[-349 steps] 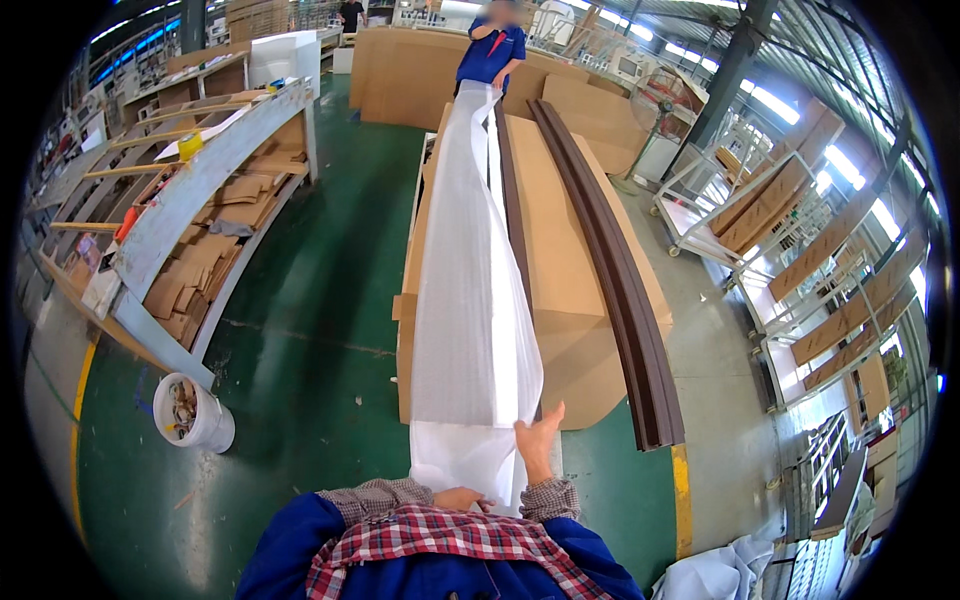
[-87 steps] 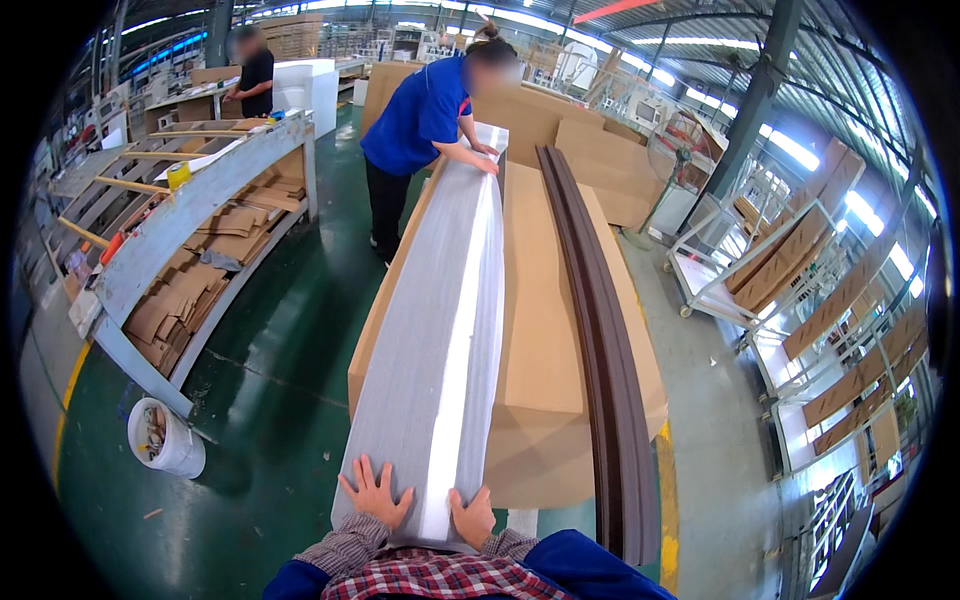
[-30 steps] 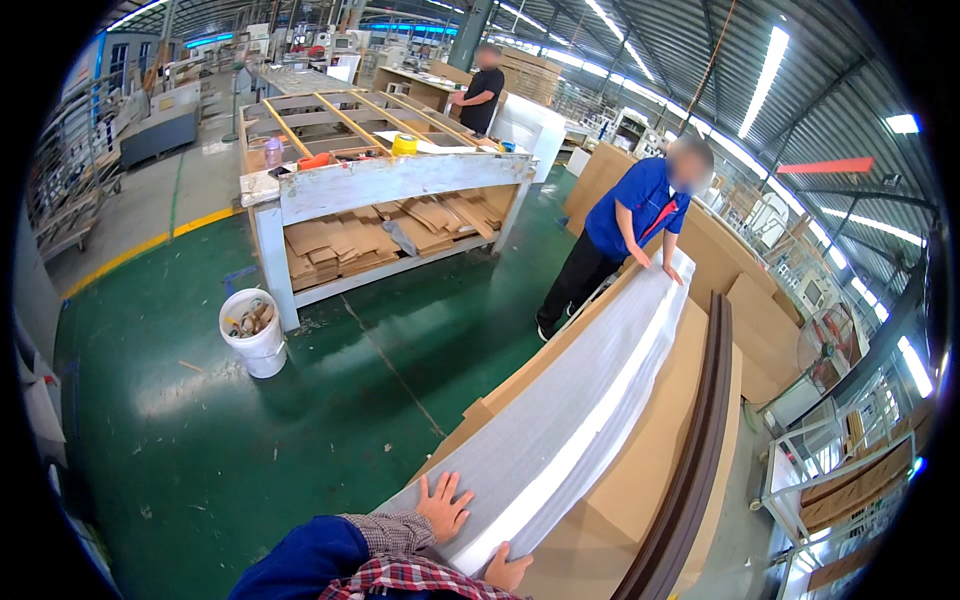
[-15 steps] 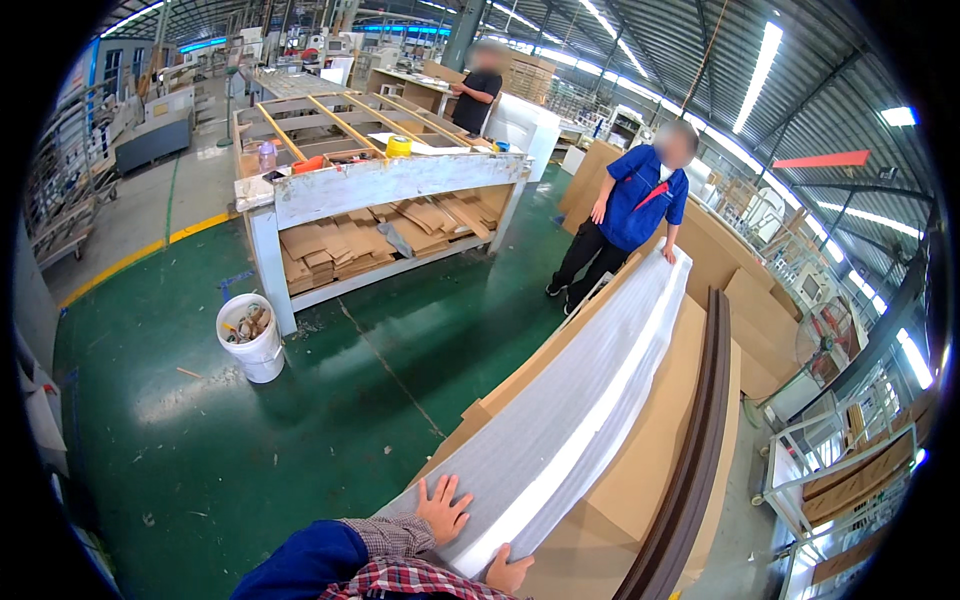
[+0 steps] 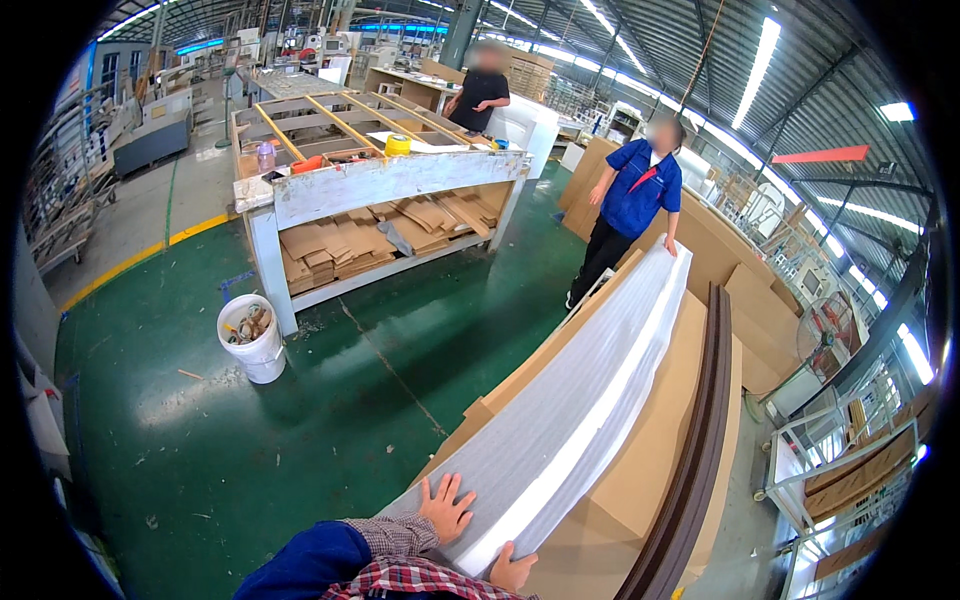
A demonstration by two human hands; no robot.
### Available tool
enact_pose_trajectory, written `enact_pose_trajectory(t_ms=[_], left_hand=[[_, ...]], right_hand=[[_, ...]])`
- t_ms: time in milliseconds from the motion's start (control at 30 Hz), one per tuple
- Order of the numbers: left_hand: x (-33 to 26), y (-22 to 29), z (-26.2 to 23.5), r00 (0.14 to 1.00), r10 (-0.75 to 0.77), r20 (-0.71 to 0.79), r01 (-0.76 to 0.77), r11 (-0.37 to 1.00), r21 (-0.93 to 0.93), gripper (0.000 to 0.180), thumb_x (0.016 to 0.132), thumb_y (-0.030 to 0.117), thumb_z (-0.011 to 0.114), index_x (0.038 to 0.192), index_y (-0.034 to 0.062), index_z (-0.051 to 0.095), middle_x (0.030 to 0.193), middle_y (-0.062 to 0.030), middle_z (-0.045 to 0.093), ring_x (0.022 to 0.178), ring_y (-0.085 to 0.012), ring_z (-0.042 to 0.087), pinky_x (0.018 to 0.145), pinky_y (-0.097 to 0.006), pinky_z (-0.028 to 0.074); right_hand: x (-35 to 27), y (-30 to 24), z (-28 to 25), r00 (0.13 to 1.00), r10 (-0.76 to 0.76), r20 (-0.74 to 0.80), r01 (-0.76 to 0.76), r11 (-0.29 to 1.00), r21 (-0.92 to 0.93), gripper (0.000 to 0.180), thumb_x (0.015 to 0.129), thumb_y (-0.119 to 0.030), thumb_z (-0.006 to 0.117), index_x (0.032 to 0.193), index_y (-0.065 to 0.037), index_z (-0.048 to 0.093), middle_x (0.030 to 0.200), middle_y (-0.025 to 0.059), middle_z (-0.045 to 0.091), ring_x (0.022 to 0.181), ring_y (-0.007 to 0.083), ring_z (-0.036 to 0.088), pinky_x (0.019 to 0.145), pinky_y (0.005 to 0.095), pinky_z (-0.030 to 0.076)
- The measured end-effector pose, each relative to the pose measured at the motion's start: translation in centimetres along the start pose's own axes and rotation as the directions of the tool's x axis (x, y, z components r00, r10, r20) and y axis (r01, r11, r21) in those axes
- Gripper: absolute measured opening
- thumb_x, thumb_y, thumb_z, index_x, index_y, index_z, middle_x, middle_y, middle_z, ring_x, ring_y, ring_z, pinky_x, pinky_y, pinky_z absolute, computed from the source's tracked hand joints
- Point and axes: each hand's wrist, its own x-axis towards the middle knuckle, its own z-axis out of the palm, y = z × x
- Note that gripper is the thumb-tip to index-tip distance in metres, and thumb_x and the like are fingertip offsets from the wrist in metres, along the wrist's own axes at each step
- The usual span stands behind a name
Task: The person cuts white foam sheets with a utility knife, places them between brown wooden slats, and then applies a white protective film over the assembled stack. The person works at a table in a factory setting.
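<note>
The left hand (image 5: 446, 507) is lying flat with open fingers on the near end of the long white foam-wrapped panel (image 5: 590, 400), while the right hand (image 5: 512, 568) is gripping its near edge.

A long package wrapped in white foam sheet (image 5: 590, 400) lies on flat brown cardboard (image 5: 660, 450). Cut cardboard pieces (image 5: 350, 240) are stacked on the workbench's lower shelf. A red hanging sign (image 5: 820, 155) shows overhead.
</note>
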Motion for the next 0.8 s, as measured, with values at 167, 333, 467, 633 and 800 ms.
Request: enact_pose_trajectory(t_ms=[167,333,467,633,800], left_hand=[[0.2,0.2,-0.3,1.0,0.015,-0.018,-0.015,1.0,-0.011,0.044,0.086,0.039,0.045,0.125,0.0197,0.047,0.14,-0.0216,0.025,0.13,-0.0367,0.022,0.097,-0.068,0.011],[0.0,-0.1,0.1,0.999,0.0,0.036,0.0,1.0,-0.001,0.046,0.088,0.04,0.039,0.129,0.0196,0.042,0.142,-0.0217,0.02,0.132,-0.0369,0.018,0.096,-0.069,0.009],[0.0,0.1,0.0,0.999,0.006,0.04,-0.006,1.0,-0.003,0.046,0.088,0.04,0.039,0.129,0.0193,0.043,0.142,-0.0218,0.02,0.132,-0.0369,0.017,0.096,-0.069,0.009],[0.1,0.0,-0.2,0.999,0.004,0.034,-0.004,1.0,-0.003,0.046,0.087,0.04,0.041,0.129,0.0191,0.043,0.142,-0.0221,0.02,0.131,-0.0374,0.018,0.095,-0.07,0.01],[0.1,0.0,-0.2,1.0,0.003,0.023,-0.003,1.0,-0.007,0.046,0.087,0.039,0.041,0.128,0.0193,0.043,0.141,-0.0222,0.02,0.131,-0.0374,0.019,0.095,-0.07,0.011]], right_hand=[[0.6,2.5,1.0,0.997,-0.007,-0.074,-0.006,0.984,-0.176,0.06,0.081,-0.034,0.059,0.115,0.009,0.036,0.102,0.0298,0.053,0.094,0.0421,0.053,0.082,0.0446,0.042],[0.1,0.4,0.9,0.992,0.082,-0.091,-0.097,0.979,-0.177,0.061,0.079,-0.034,0.061,0.116,0.008,0.035,0.102,0.0297,0.052,0.092,0.0439,0.053,0.079,0.0468,0.043],[0.1,0.4,0.8,0.988,0.116,-0.106,-0.136,0.968,-0.212,0.062,0.078,-0.036,0.06,0.116,0.007,0.035,0.102,0.0293,0.052,0.092,0.044,0.053,0.078,0.0473,0.043],[0.1,0.1,0.9,0.989,0.105,-0.108,-0.127,0.965,-0.227,0.065,0.078,-0.037,0.06,0.117,0.007,0.035,0.103,0.0294,0.053,0.093,0.0443,0.053,0.078,0.0475,0.043],[-0.4,-3.6,-2.0,0.991,0.025,0.13,-0.029,0.999,0.028,0.064,0.083,-0.04,0.057,0.115,0.011,0.036,0.104,0.0318,0.053,0.1,0.0392,0.052,0.086,0.0418,0.041]])
